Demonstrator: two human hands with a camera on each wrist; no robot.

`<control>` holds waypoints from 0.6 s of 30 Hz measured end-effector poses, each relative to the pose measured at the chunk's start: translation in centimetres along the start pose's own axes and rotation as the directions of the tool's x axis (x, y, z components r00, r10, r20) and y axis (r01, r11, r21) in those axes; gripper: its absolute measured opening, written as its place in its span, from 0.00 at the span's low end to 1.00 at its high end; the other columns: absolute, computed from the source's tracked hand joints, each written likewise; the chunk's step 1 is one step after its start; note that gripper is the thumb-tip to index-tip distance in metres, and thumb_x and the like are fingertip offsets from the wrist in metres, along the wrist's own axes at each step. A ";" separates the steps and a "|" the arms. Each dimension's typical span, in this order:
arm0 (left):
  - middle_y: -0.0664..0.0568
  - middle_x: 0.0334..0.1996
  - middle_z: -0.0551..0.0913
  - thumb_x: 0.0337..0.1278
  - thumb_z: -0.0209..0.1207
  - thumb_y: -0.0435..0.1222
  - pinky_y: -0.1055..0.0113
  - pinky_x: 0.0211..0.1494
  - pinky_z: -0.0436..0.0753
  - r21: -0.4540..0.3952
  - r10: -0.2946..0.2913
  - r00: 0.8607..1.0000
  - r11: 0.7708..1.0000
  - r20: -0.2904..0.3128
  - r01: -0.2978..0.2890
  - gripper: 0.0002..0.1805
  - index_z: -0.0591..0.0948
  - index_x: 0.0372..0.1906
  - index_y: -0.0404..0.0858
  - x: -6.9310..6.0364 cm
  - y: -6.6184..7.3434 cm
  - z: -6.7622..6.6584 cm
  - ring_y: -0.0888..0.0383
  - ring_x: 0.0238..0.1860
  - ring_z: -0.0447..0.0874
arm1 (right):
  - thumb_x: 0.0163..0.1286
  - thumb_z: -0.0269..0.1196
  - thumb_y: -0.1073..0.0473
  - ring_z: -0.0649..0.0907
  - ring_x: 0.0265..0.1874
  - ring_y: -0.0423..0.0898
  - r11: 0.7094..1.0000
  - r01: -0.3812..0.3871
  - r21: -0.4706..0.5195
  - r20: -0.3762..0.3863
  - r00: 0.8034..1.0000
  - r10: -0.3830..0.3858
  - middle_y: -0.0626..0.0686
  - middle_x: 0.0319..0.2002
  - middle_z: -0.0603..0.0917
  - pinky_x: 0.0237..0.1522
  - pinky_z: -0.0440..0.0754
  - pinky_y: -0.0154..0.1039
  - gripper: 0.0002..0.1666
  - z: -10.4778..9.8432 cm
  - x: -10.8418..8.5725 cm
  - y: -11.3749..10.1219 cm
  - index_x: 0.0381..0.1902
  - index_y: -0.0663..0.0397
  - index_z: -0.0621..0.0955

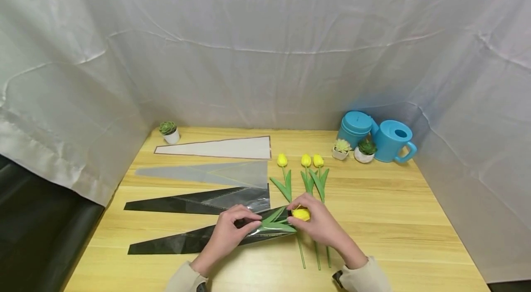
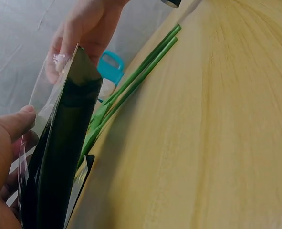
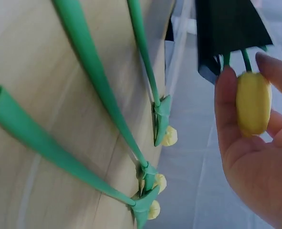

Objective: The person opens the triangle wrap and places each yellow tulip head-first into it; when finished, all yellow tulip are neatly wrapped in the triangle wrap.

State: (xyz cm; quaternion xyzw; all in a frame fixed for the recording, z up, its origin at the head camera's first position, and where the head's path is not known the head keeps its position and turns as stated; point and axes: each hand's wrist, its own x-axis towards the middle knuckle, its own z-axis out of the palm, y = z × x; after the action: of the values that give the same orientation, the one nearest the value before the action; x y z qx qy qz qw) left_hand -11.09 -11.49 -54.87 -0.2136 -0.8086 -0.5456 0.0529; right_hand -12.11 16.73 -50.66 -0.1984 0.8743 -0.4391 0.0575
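A black flower sleeve (image 1: 178, 242) with a clear film front is held just above the table, its wide mouth to the right. My left hand (image 1: 232, 227) pinches the sleeve near that mouth; the thumb lies against the clear film (image 2: 38, 102) in the left wrist view. A yellow artificial tulip (image 1: 301, 214) lies lengthwise in it, green leaves (image 1: 274, 226) at the mouth and bloom outside. My right hand (image 1: 317, 223) curls around the bloom, fingertips at the stem and sleeve edge. Beyond, three more tulips (image 1: 282, 160) lie on the table.
Another black sleeve (image 1: 195, 201), a grey sleeve (image 1: 244, 173) and a white sleeve (image 1: 232, 147) lie flat behind. Small potted succulents (image 1: 342, 148) stand near a blue canister (image 1: 354, 128) and a blue watering can (image 1: 392, 140). Grey curtains (image 1: 265, 75) surround the wooden table (image 1: 398, 218).
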 end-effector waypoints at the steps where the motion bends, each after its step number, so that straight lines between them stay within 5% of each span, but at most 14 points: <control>1: 0.63 0.37 0.88 0.61 0.72 0.42 0.68 0.41 0.83 -0.002 -0.001 1.000 1.000 -0.003 0.001 0.05 0.92 0.42 0.52 0.0 -0.1 0.0 0.63 0.40 0.84 | 0.72 0.69 0.51 0.78 0.44 0.43 0.998 -0.022 0.052 0.010 1.000 0.022 0.46 0.50 0.81 0.44 0.78 0.35 0.14 -0.2 -0.1 0.1 0.53 0.43 0.84; 8: 0.64 0.37 0.88 0.61 0.72 0.42 0.68 0.42 0.84 -0.017 -0.029 0.999 0.999 -0.015 0.029 0.06 0.92 0.41 0.54 -0.1 -0.1 -0.2 0.63 0.41 0.84 | 0.83 0.56 0.55 0.76 0.62 0.41 0.904 -0.103 0.415 0.088 0.993 0.073 0.67 0.68 0.71 0.61 0.78 0.34 0.24 -1.4 -0.7 0.9 0.69 0.64 0.73; 13: 0.66 0.37 0.87 0.60 0.72 0.42 0.69 0.41 0.83 -0.011 -0.023 1.000 1.000 -0.016 0.023 0.06 0.92 0.42 0.55 0.0 -0.1 -0.2 0.65 0.41 0.84 | 0.81 0.58 0.55 0.84 0.53 0.40 0.880 -0.141 0.453 0.057 0.990 0.130 0.67 0.66 0.73 0.57 0.82 0.37 0.24 -1.4 -0.7 1.0 0.66 0.66 0.73; 18: 0.66 0.38 0.87 0.60 0.73 0.41 0.69 0.43 0.84 0.000 -0.003 1.000 1.000 -0.026 0.003 0.07 0.92 0.42 0.55 0.1 -0.1 -0.3 0.65 0.42 0.84 | 0.77 0.64 0.55 0.85 0.34 0.46 0.889 -0.165 0.428 0.010 0.984 0.178 0.65 0.45 0.81 0.40 0.87 0.42 0.23 -1.2 -0.5 0.9 0.60 0.67 0.78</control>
State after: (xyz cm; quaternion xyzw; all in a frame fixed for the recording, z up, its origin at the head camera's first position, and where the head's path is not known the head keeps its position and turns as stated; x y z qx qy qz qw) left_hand -11.28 -11.82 -54.82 -0.2056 -0.8081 -0.5484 0.0625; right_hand -12.25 18.32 -50.62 -0.0965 0.7718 -0.6160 0.1251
